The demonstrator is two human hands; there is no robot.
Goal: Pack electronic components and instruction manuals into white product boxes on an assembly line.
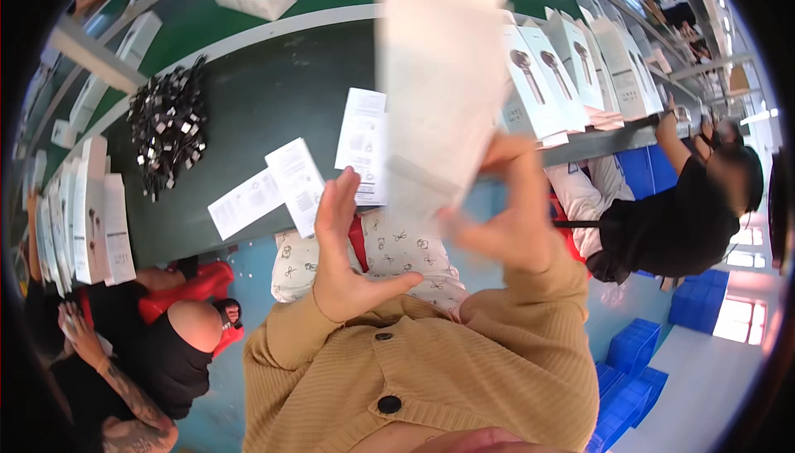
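Box, white, tall and blurred, is held up close to the camera, above the near edge of the table. Its lower right corner is pinched by the fingers of the right hand, which are closed on it. The left hand is held flat and spread just left of the box's lower edge; whether its fingertips touch the cardboard cannot be told.

On the table behind, white leaflets are laid near the front edge, one partly over another, with a further sheet just beside the box. A heap of black cables is set to the left, well apart. Rows of white boxes are stood upright at the right, and more at the far left. Other people are seated at both sides.

A slip is judged the main risk: the box is gripped at one corner only, so it could swing or drop if the left hand gives no support. A fall could scatter the leaflets below.
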